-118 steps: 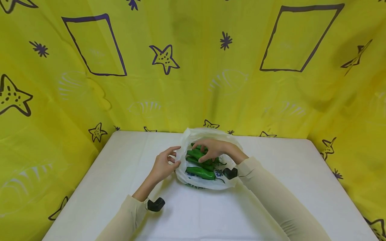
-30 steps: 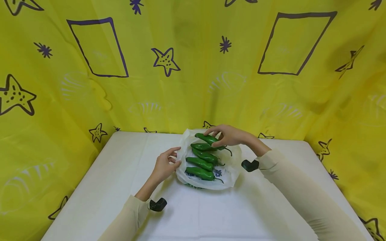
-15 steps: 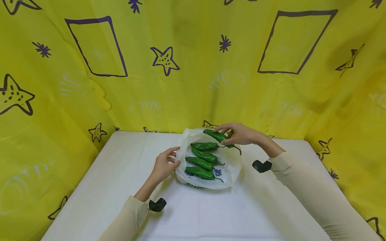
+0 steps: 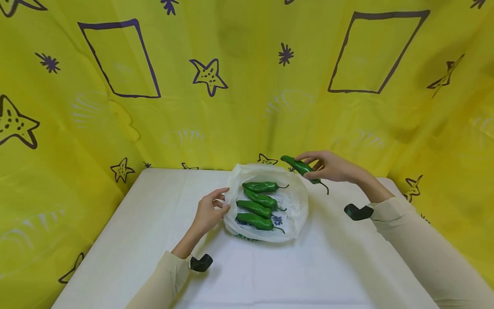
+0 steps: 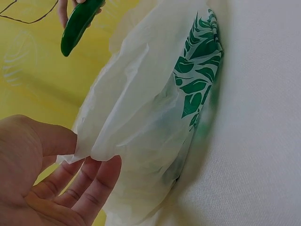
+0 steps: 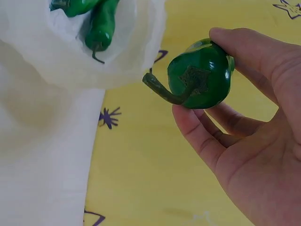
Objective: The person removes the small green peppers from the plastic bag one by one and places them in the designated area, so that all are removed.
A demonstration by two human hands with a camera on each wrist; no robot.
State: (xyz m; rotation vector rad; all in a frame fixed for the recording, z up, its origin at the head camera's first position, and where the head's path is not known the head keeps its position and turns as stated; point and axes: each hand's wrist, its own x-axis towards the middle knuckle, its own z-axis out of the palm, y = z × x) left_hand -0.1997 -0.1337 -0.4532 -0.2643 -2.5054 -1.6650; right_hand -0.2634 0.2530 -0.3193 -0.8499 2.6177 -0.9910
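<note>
A long green pepper with a curved stem is pinched between the thumb and fingers of my right hand, held up just beyond the bag's right rim. In the right wrist view that pepper shows its stem end. My left hand pinches the left rim of a whitish plastic bag, whose mouth stands wide. Several green peppers lie side by side inside it, stems to the right. From the left wrist, thumb and fingertips hold the bag's thin edge; green leaf print marks its side.
A white-covered table lies under the bag. Yellow curtains with starfish drawings rise behind the table and along both sides. Black wrist cameras are strapped to both forearms.
My right hand reached into the bag, gripped one pepper, lifted it and carried it right, past the rim. The left hand has stayed on the bag's edge.
</note>
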